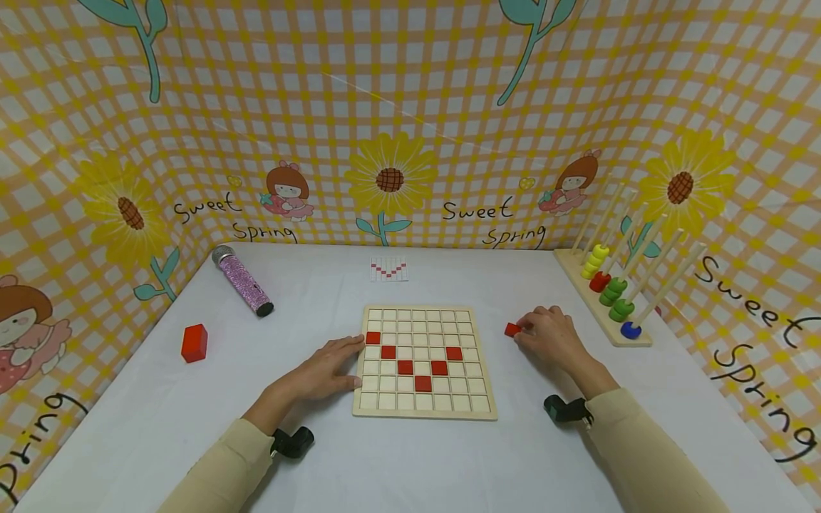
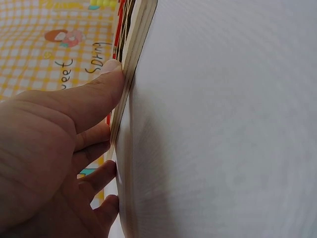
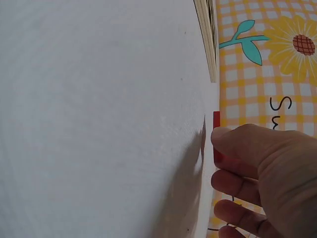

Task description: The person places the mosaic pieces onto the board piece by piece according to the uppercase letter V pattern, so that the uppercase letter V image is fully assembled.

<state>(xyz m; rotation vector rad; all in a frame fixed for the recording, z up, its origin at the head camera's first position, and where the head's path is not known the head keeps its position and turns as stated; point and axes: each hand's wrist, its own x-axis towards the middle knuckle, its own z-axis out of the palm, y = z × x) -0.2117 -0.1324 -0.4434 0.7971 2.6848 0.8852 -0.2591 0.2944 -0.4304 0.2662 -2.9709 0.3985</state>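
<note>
A wooden grid board (image 1: 425, 415) lies flat on the table, with several red square tiles (image 1: 422, 384) set in its cells in a V-like line. My left hand (image 1: 327, 369) rests against the board's left edge. In the left wrist view its thumb (image 2: 99, 91) and fingertips touch the side of the board, with the fingers fairly straight. To the right of the board, apart from it, my right hand (image 1: 553, 336) pinches another red square tile (image 1: 512, 330) between thumb and finger. The right wrist view shows this tile (image 3: 217, 118) edge-on, just above the table.
Behind the board lies a small card (image 1: 388, 269) printed with a red V pattern. A glittery pink microphone (image 1: 244, 281) and a red block (image 1: 194, 343) are on the left. A wooden peg rack with coloured beads (image 1: 613, 291) stands at the right.
</note>
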